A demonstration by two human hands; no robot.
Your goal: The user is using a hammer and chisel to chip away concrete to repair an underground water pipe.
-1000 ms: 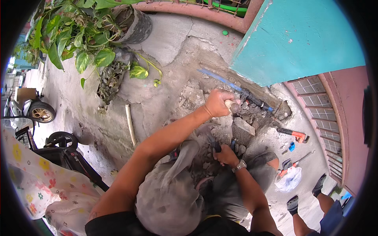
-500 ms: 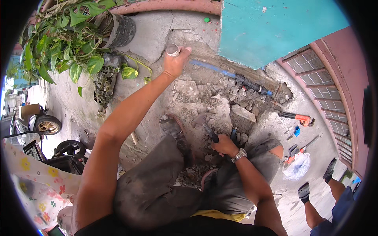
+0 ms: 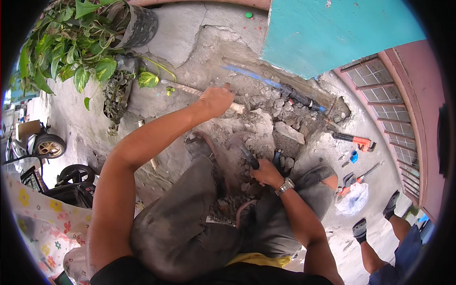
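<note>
My left hand [image 3: 217, 100] is closed round a pale, dusty rod [image 3: 183, 89], which slants over the broken concrete from the upper left to the lower right. Its kind is not plain. In my right hand [image 3: 268, 174] is the dark handle of a hammer [image 3: 246, 151]; the dusty head rests low among the rubble, close to a broken concrete slab [image 3: 261, 126]. Beyond both hands a blue pipe [image 3: 254, 76] lies in the dug-out trench and meets a black fitting [image 3: 299, 98]. Loose stones [image 3: 290, 114] surround that joint.
To the right lie an orange pipe wrench [image 3: 356, 141], a small blue pipe fitting [image 3: 354, 156] and a clear plastic bag [image 3: 352, 199]. Another person's legs [image 3: 373, 251] are at the lower right. A turquoise panel [image 3: 332, 38] overhangs the trench; a potted plant [image 3: 140, 28] stands at the upper left.
My left hand has moved down and slightly right, and the rod, seen end-on before, now shows along its length. My right hand and the hammer have hardly moved.
</note>
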